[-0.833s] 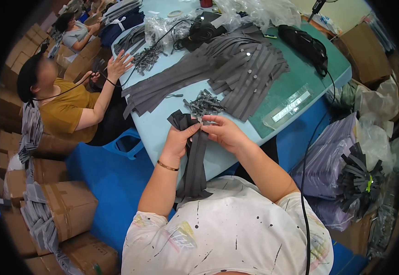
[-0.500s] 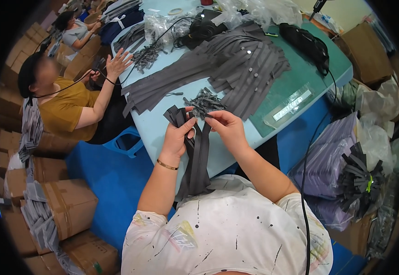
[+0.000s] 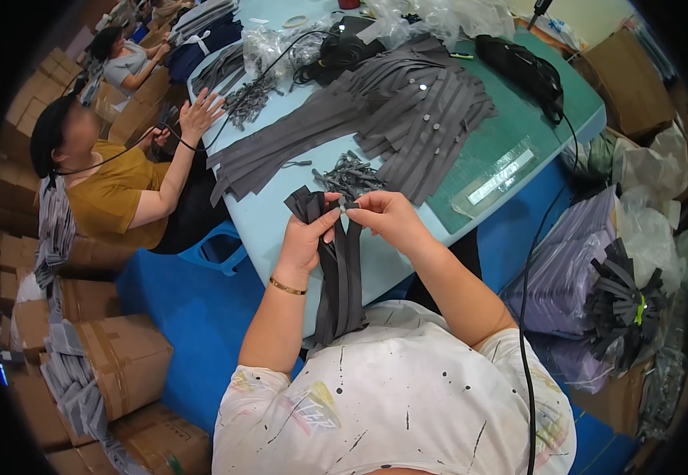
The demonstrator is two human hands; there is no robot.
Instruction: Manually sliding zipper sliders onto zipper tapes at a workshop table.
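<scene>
My left hand [image 3: 304, 241] is closed around a bundle of dark grey fabric strips [image 3: 339, 289], which look like zipper tapes. Their long ends hang over the table edge toward my lap. Thumb and fingers of my right hand [image 3: 398, 226] pinch the top of one strip, close to my left fingertips. Between the two hands shows a small pale grey piece [image 3: 343, 209], too small to make out fully. Just beyond them lies a heap of small dark grey corded pieces [image 3: 350, 176], like zipper pulls. Many more grey strips [image 3: 288, 146] are fanned across the table behind it.
The light blue table [image 3: 253, 226] carries a green mat [image 3: 549, 142], a black pouch [image 3: 522, 75] and clear plastic bags [image 3: 269, 59]. A co-worker in a mustard shirt [image 3: 114, 186] sits at the left. Cartons [image 3: 122, 360] stand lower left; purple wrapped stacks [image 3: 557, 261] at right. A black cable [image 3: 527, 317] runs past my right arm.
My right fingertips have come slightly closer to my left ones, and the pale piece between them now shows more clearly. The whole view has shifted a little.
</scene>
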